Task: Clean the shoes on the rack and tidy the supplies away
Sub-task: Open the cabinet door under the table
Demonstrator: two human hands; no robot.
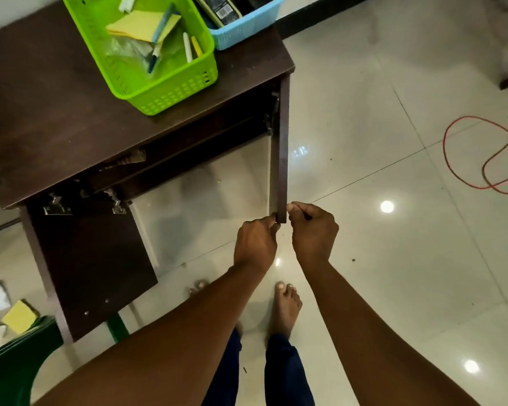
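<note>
Hands work the right cabinet door (281,159), swung out from the dark cabinet (71,112): left hand (255,244) and right hand (313,230) each pinch its free edge. Stiff board on hinges, probably light; that outer edge gives best leverage. Two doors (91,259) stand open. Two baskets sit on the worktop, green basket (170,92) and blue basket (247,27).

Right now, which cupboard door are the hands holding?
The right-hand door, seen edge-on. The left hand and right hand pinch its end. The left-hand door hangs open, untouched.
</note>
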